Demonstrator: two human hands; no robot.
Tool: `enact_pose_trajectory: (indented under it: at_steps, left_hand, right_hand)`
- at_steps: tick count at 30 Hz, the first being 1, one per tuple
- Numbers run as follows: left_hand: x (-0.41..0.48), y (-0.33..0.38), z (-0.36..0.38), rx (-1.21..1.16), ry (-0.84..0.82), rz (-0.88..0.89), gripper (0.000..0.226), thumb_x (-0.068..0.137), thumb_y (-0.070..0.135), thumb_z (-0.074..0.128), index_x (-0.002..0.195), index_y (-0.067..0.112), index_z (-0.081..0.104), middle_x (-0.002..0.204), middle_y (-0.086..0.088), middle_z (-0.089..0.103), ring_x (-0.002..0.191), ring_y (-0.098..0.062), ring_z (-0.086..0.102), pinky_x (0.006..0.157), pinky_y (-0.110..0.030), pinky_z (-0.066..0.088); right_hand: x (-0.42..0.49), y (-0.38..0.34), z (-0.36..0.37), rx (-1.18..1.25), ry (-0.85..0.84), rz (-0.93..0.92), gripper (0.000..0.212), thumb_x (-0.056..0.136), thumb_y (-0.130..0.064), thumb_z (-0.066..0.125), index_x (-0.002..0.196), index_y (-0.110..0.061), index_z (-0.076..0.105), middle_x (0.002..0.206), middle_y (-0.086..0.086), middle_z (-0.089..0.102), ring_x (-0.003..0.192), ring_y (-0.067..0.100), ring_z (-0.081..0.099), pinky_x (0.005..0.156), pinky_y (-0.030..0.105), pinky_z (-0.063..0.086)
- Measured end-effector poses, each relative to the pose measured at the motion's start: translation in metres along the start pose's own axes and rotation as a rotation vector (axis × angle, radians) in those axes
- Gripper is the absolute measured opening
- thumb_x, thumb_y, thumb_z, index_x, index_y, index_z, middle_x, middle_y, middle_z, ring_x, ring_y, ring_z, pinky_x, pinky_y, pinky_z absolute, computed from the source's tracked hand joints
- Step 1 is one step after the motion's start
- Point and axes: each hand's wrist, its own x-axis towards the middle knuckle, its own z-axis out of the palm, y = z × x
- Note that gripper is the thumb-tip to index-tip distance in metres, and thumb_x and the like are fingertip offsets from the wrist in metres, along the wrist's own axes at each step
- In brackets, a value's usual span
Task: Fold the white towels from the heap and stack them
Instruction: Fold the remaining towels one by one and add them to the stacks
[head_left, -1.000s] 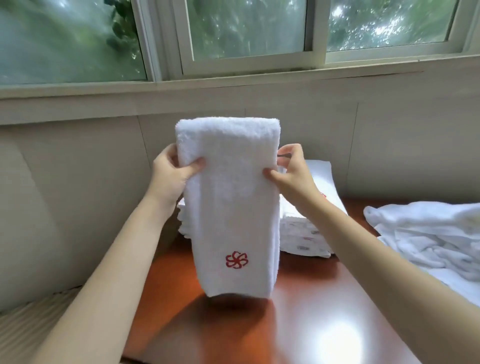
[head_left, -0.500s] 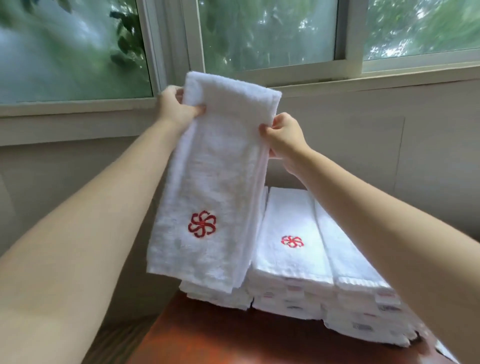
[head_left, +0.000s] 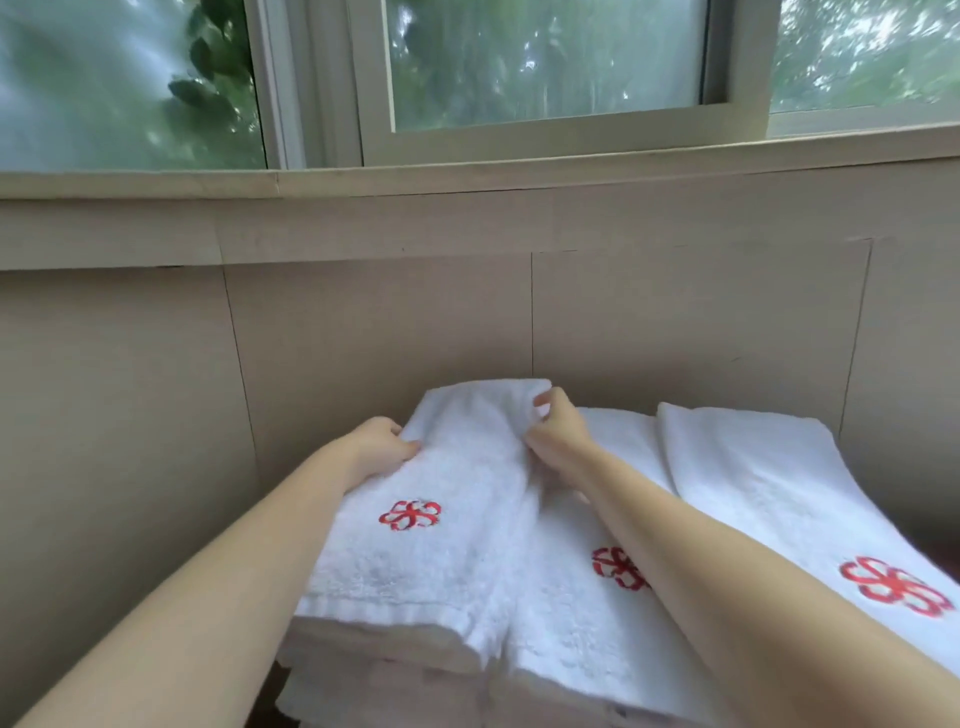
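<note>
A folded white towel with a red flower emblem lies flat on top of the leftmost stack of folded towels. My left hand grips its left edge near the far end. My right hand pinches its right edge close to the far corner. Two more stacks stand to the right: a middle stack, partly hidden by my right forearm, and a right stack, each topped with a towel showing the same red flower. The heap of unfolded towels is out of view.
The stacks stand against a beige panelled wall under a window ledge. Windows with green foliage outside fill the top of the view. The table surface is almost wholly hidden by the towels.
The folded towel, held up in the air before, has been lowered flat onto the left stack. Both hands came down with it and still hold its edges. My view has moved closer.
</note>
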Motion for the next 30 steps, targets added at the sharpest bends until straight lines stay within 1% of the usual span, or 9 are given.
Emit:
enact_pose_trajectory:
  at_steps: [3, 5, 8, 10, 12, 16, 20, 25, 30]
  left_hand:
    - [0.002, 0.006, -0.001, -0.048, 0.086, 0.051, 0.016, 0.088, 0.025, 0.060, 0.092, 0.009, 0.058, 0.087, -0.008, 0.057, 0.073, -0.021, 0.051, 0.061, -0.027, 0.038]
    - [0.001, 0.006, 0.000, 0.003, 0.132, 0.061, 0.024, 0.092, 0.028, 0.057, 0.107, 0.010, 0.057, 0.102, -0.007, 0.060, 0.084, -0.021, 0.054, 0.070, -0.028, 0.040]
    - [-0.006, 0.001, 0.004, 0.057, -0.008, 0.010, 0.041, 0.097, 0.036, 0.047, 0.125, 0.007, 0.051, 0.117, -0.007, 0.059, 0.096, -0.021, 0.056, 0.078, -0.029, 0.041]
    - [-0.010, 0.001, 0.001, 0.072, -0.010, -0.044, 0.046, 0.097, 0.034, 0.045, 0.126, 0.000, 0.054, 0.120, -0.013, 0.061, 0.092, -0.023, 0.058, 0.071, -0.028, 0.041]
    - [-0.015, 0.002, -0.005, 0.089, 0.044, -0.110, 0.047, 0.096, 0.031, 0.046, 0.127, -0.004, 0.052, 0.125, -0.018, 0.058, 0.100, -0.027, 0.060, 0.070, -0.027, 0.042]
    - [-0.030, 0.005, -0.021, -0.004, -0.197, -0.248, 0.054, 0.094, 0.048, 0.050, 0.133, 0.010, 0.048, 0.136, -0.004, 0.052, 0.122, -0.024, 0.051, 0.104, -0.036, 0.039]
    - [-0.041, 0.001, -0.030, -0.038, -0.370, -0.275, 0.048, 0.085, 0.055, 0.062, 0.111, 0.015, 0.064, 0.113, 0.000, 0.068, 0.102, -0.017, 0.062, 0.088, -0.032, 0.046]
    - [-0.046, -0.003, -0.036, -0.440, -0.373, -0.282, 0.038, 0.084, 0.039, 0.069, 0.103, 0.005, 0.066, 0.086, -0.011, 0.075, 0.072, -0.022, 0.073, 0.067, -0.032, 0.055]
    - [-0.063, -0.009, -0.021, -0.206, -0.258, -0.261, 0.061, 0.079, 0.056, 0.067, 0.112, 0.006, 0.056, 0.089, -0.008, 0.073, 0.076, -0.019, 0.069, 0.068, -0.027, 0.052]
  right_hand:
    - [0.000, -0.001, 0.001, 0.001, 0.099, -0.126, 0.052, 0.077, 0.006, 0.039, 0.123, -0.016, 0.043, 0.077, -0.007, 0.044, 0.067, 0.009, 0.044, 0.052, 0.022, 0.034]
    - [-0.001, 0.004, 0.001, -0.098, 0.051, -0.115, 0.056, 0.081, 0.004, 0.042, 0.133, -0.015, 0.037, 0.086, -0.004, 0.051, 0.079, 0.017, 0.050, 0.059, 0.025, 0.036]
    - [-0.002, 0.007, 0.002, -0.266, -0.018, 0.016, 0.050, 0.087, -0.008, 0.047, 0.135, -0.007, 0.033, 0.116, 0.012, 0.057, 0.106, 0.030, 0.054, 0.073, 0.026, 0.035]
    - [-0.004, -0.002, 0.005, -0.254, 0.004, 0.067, 0.037, 0.088, -0.020, 0.052, 0.120, -0.004, 0.044, 0.107, 0.010, 0.058, 0.094, 0.027, 0.057, 0.065, 0.026, 0.036]
    - [-0.009, -0.013, 0.007, -0.270, -0.010, 0.127, 0.025, 0.087, -0.032, 0.053, 0.086, -0.007, 0.053, 0.087, 0.005, 0.058, 0.068, 0.018, 0.055, 0.050, 0.025, 0.036]
    - [-0.015, -0.024, 0.007, -0.349, -0.124, 0.289, 0.022, 0.087, -0.027, 0.048, 0.076, -0.008, 0.050, 0.072, 0.008, 0.054, 0.055, 0.023, 0.054, 0.045, 0.024, 0.039]
    - [-0.015, -0.037, 0.007, -0.336, -0.118, 0.396, 0.017, 0.087, -0.016, 0.043, 0.074, -0.005, 0.049, 0.069, 0.010, 0.050, 0.054, 0.024, 0.050, 0.045, 0.023, 0.035]
    - [-0.023, -0.024, 0.020, 0.063, -0.011, 0.363, 0.007, 0.090, -0.013, 0.044, 0.087, -0.009, 0.049, 0.076, 0.006, 0.049, 0.062, 0.021, 0.048, 0.051, 0.022, 0.034]
    - [-0.032, -0.023, 0.013, -0.212, 0.031, 0.292, 0.010, 0.090, -0.007, 0.040, 0.089, -0.005, 0.050, 0.068, 0.008, 0.048, 0.047, 0.020, 0.048, 0.039, 0.018, 0.033]
